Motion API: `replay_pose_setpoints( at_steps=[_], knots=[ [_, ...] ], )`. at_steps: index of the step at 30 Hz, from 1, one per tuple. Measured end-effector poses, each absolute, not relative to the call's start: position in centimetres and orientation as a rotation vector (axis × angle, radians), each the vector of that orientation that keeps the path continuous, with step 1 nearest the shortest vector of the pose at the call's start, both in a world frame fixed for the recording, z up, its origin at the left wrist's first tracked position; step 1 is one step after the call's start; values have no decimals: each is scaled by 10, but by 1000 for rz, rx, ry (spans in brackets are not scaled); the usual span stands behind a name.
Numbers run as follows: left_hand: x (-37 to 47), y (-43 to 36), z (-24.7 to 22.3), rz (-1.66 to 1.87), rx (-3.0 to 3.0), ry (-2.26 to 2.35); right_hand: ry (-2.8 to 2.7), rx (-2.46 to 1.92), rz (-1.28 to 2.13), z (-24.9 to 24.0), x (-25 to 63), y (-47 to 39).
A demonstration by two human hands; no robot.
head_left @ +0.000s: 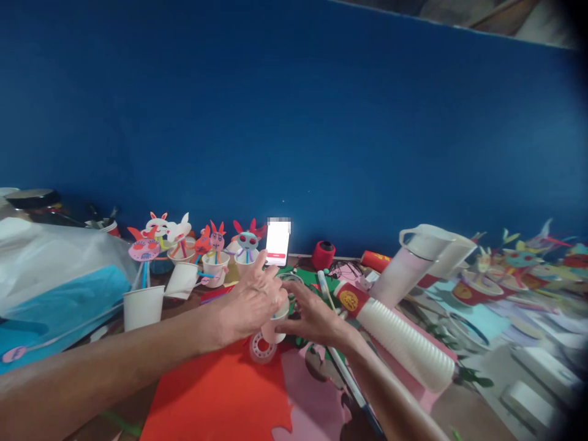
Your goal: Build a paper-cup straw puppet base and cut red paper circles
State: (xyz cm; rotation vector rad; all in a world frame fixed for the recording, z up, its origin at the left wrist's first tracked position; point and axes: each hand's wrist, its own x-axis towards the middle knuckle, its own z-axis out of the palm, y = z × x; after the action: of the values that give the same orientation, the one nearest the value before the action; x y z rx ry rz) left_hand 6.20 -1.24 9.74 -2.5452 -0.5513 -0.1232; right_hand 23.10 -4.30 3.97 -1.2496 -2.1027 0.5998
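My left hand [252, 300] reaches forward with its index finger stretched out, the fingertip at the lower edge of a phone [277, 240]. Its other fingers are bent and hold nothing visible. The phone leans upright at the foot of the wall, with a bright white screen and a red bar low on it. My right hand [315, 312] curves round a white paper cup [272, 331], thumb on the near side; the left hand hides part of that cup. A roll of clear tape [263, 348] lies just below the cup.
Paper cups bearing paper animal faces, such as a pink one [144, 250], stand at left. A stack of cups [407, 340] and a pitcher [408, 263] are at right. Red paper [220, 392] lies in front; a blue wall [294, 122] rises behind.
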Motion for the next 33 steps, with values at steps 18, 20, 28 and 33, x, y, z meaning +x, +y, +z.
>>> replay_pose_setpoints(
  at_steps=[18, 20, 28, 33],
  knots=[
    [50, -3, 109, -237, -2527, -552, -1949, -1389, 729, 20, 229, -33],
    [51, -3, 106, -242, -2506, -586, -1931, -1365, 711, 21, 229, -32],
    [52, 5, 103, -270, -2503, -585, -1899, -1298, 759, 20, 233, -31],
    [48, 9, 107, -336, -2539, -583, -1900, -1229, 824, 18, 237, -29]
  ],
)
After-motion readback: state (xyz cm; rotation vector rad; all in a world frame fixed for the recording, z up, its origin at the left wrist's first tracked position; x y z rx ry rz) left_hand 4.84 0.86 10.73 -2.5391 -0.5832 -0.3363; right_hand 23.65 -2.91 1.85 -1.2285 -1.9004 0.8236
